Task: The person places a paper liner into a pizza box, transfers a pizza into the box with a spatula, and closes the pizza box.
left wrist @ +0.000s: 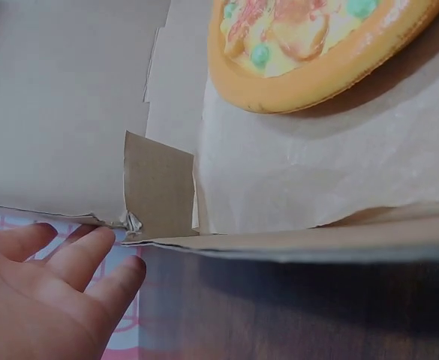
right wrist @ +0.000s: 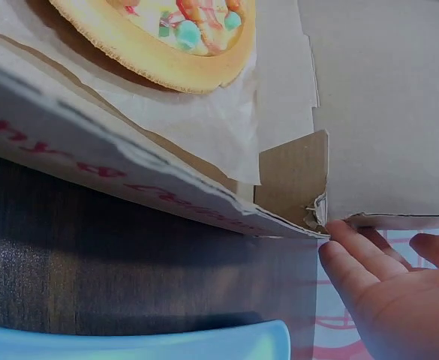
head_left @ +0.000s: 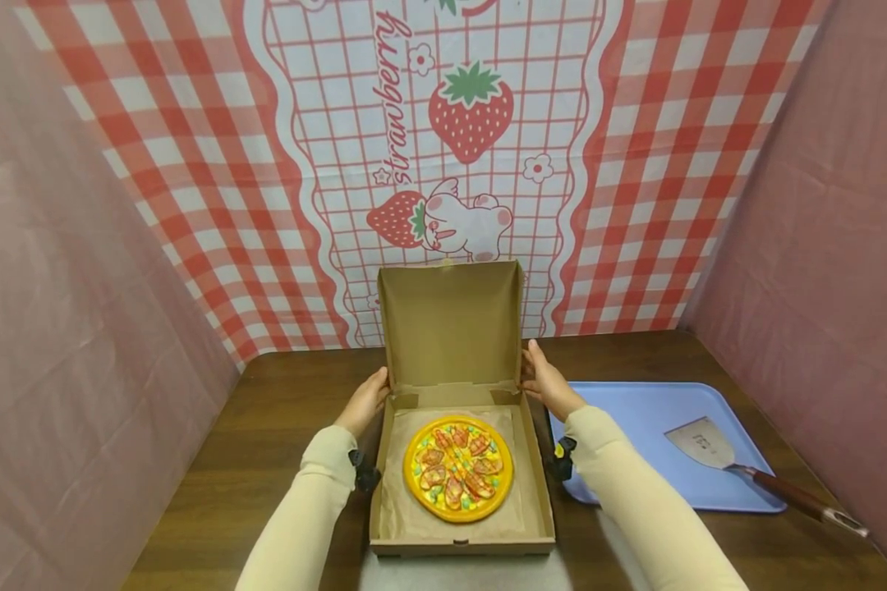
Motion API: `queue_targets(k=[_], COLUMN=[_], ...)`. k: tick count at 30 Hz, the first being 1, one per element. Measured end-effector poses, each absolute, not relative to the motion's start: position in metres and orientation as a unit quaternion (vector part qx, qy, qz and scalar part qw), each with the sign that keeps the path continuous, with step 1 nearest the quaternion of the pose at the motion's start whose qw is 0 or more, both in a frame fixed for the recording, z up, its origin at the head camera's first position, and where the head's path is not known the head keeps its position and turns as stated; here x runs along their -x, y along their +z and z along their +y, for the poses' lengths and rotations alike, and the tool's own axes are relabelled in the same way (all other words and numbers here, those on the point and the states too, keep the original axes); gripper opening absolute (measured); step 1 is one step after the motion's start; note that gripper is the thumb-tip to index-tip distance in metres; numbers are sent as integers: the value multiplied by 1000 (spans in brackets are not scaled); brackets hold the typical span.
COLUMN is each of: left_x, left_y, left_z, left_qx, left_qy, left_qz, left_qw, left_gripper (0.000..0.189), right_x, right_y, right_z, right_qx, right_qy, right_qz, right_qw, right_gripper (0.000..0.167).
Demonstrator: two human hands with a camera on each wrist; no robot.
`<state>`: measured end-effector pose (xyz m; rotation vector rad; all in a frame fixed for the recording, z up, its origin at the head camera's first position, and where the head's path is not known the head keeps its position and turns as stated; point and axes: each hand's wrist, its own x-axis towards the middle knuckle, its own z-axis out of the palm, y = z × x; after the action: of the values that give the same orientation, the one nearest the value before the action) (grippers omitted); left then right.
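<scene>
A cardboard pizza box point(head_left: 535, 492) stands with its lid point(head_left: 451, 328) raised against the patterned cloth. Inside, on brown paper point(head_left: 406, 525), lies a toy-like pizza point(head_left: 458, 468) with an orange crust and glossy toppings. My left hand point(head_left: 365, 405) is at the box's left rear corner, near the hinge; in the left wrist view its fingers point(left wrist: 84, 255) extend loosely to the lid's edge. On the opposite side, my right hand point(head_left: 553, 387) has its fingers point(right wrist: 354, 255) reaching to the right rear corner, thumb apart. Neither hand is curled around the cardboard.
Right of the box lies a blue tray point(head_left: 621, 410). On it rests a metal spatula point(head_left: 698, 443), its wooden handle jutting past the tray's edge. A strawberry-print cloth point(head_left: 636, 205) hangs behind the dark wooden table point(head_left: 266, 460), with pink cloth along both sides.
</scene>
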<state>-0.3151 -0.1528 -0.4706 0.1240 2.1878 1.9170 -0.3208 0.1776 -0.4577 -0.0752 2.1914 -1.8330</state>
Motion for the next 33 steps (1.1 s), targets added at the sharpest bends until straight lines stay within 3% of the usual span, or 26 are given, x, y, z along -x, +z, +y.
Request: queue_targets(k=[26, 33], left_x=[297, 290], left_y=[-462, -452], left_z=[-161, -159], left_qx=[-46, -29], left_qy=[667, 666], left_qz=[730, 731], left_qw=[141, 143], left_gripper=[83, 84], right_x=[305, 295], right_y=[-450, -447], right_z=[181, 182], right_qx=[65, 79], right_qy=[-610, -603], right_qz=[772, 776], right_qw=[166, 167], right_gripper=[95, 85])
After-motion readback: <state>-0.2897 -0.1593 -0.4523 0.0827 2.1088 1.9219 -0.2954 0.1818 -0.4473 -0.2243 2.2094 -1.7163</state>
